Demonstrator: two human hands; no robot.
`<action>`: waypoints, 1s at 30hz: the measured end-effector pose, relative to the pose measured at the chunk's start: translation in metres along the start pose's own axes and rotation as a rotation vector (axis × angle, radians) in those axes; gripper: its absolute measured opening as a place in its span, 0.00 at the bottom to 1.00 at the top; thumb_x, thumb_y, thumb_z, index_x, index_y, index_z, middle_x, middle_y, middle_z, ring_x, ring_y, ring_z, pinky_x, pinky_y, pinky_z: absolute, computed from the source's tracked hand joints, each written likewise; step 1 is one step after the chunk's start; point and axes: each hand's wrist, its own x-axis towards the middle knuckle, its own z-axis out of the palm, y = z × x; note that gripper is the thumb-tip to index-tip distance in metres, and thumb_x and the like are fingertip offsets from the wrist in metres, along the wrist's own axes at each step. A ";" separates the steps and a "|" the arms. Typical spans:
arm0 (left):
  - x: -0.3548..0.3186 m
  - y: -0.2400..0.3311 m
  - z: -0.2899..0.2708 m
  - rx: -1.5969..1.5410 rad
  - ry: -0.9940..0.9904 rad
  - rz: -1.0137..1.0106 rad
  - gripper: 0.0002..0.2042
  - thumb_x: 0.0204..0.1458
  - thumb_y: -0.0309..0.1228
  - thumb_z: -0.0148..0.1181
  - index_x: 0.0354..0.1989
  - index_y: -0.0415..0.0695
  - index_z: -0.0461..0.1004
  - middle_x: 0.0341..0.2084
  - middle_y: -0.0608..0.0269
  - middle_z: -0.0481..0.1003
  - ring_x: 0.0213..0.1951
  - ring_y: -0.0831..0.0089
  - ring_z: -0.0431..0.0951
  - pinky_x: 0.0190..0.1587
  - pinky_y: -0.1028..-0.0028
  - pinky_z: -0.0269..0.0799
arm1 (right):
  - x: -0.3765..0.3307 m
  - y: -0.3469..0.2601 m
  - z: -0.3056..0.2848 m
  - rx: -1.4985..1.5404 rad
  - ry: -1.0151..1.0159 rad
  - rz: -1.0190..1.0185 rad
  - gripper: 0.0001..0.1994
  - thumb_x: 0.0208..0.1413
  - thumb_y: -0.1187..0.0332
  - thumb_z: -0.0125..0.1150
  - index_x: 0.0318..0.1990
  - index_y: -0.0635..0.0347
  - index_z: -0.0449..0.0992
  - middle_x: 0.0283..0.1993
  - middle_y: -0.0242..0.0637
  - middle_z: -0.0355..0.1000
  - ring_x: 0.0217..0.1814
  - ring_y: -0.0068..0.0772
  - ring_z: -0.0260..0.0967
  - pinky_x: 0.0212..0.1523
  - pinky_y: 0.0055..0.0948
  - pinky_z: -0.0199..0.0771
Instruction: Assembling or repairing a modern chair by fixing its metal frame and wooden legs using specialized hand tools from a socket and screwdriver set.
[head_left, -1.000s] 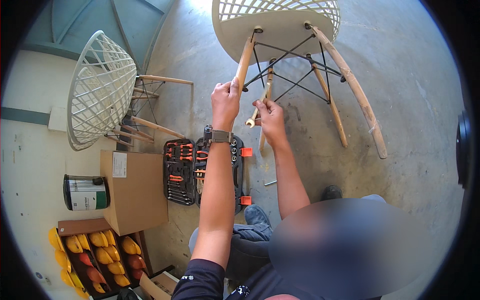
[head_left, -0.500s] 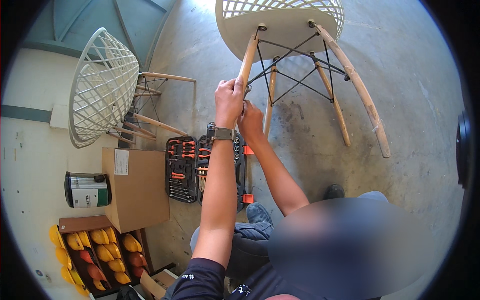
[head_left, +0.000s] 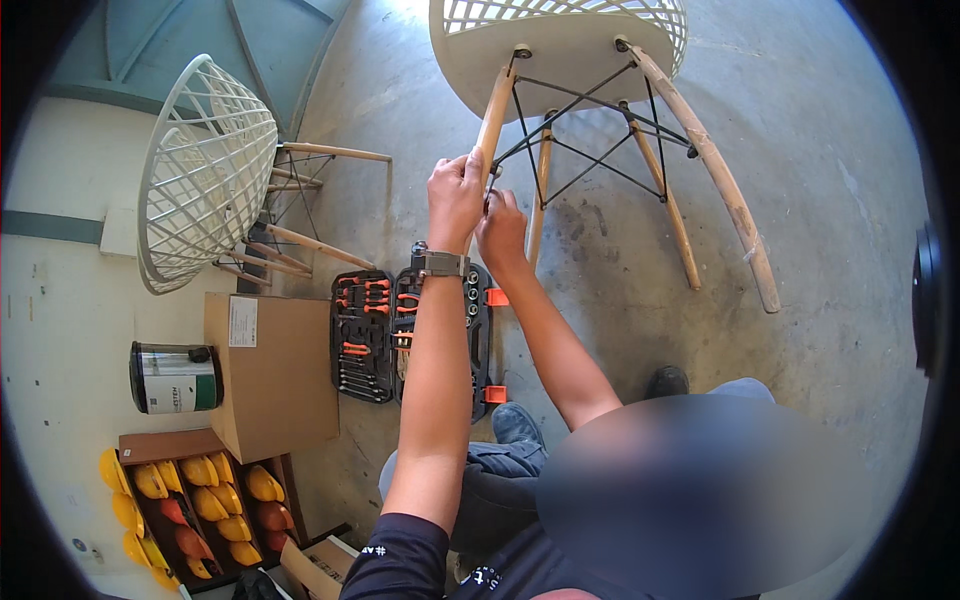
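A pale chair (head_left: 570,60) with a lattice back lies tipped over, its seat underside and wooden legs toward me. My left hand (head_left: 455,205) is closed around the near-left wooden leg (head_left: 494,112), thumb along it. Just right of it, my right hand (head_left: 502,232) is closed on a slim metal wrench (head_left: 490,186), mostly hidden by the fingers. The wrench is beside the leg, close to where a black brace rod (head_left: 517,150) meets it. Crossed black rods link the legs. Some clear wrap clings to the right leg (head_left: 727,190).
An opened black tool case (head_left: 362,335) with orange-handled tools lies on the floor below my hands. More lattice chairs (head_left: 215,180) are at left. A cardboard box (head_left: 270,380), a metal bin (head_left: 175,378) and a rack of hard hats (head_left: 205,500) line the wall.
My right hand has shifted slightly upward and turned a little at the leg, the wrench with it. My left hand keeps its grip; the chair stays nearly still.
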 end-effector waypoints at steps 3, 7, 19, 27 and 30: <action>0.002 -0.001 0.000 0.005 -0.021 -0.007 0.20 0.63 0.42 0.51 0.32 0.36 0.81 0.23 0.44 0.74 0.33 0.52 0.73 0.39 0.56 0.69 | 0.001 0.007 0.005 0.009 0.043 -0.038 0.05 0.53 0.75 0.60 0.36 0.67 0.73 0.36 0.47 0.70 0.32 0.53 0.73 0.32 0.47 0.75; 0.001 0.001 0.001 -0.018 -0.033 -0.005 0.21 0.63 0.42 0.51 0.33 0.36 0.80 0.25 0.44 0.73 0.32 0.51 0.73 0.38 0.56 0.68 | 0.008 0.004 -0.001 0.017 -0.042 -0.042 0.05 0.56 0.74 0.56 0.36 0.67 0.72 0.37 0.48 0.70 0.35 0.55 0.72 0.36 0.50 0.74; 0.000 -0.002 0.001 -0.051 0.000 -0.028 0.20 0.62 0.44 0.53 0.36 0.37 0.81 0.26 0.44 0.74 0.33 0.51 0.75 0.39 0.58 0.69 | 0.027 -0.073 -0.123 0.573 -0.466 0.593 0.18 0.60 0.69 0.55 0.53 0.75 0.67 0.26 0.42 0.73 0.32 0.36 0.77 0.39 0.40 0.77; -0.002 0.002 0.001 -0.050 0.008 0.001 0.20 0.62 0.43 0.52 0.34 0.37 0.81 0.25 0.44 0.76 0.34 0.52 0.74 0.38 0.57 0.69 | 0.050 -0.069 -0.136 0.889 -0.341 0.478 0.15 0.61 0.62 0.59 0.44 0.67 0.73 0.30 0.32 0.72 0.25 0.20 0.70 0.27 0.20 0.74; -0.003 0.000 0.000 -0.035 0.005 -0.016 0.20 0.62 0.43 0.52 0.34 0.37 0.81 0.24 0.44 0.75 0.34 0.52 0.74 0.38 0.57 0.69 | 0.074 -0.054 -0.134 0.885 -0.188 0.440 0.26 0.64 0.46 0.54 0.37 0.68 0.75 0.24 0.31 0.68 0.20 0.20 0.67 0.23 0.22 0.73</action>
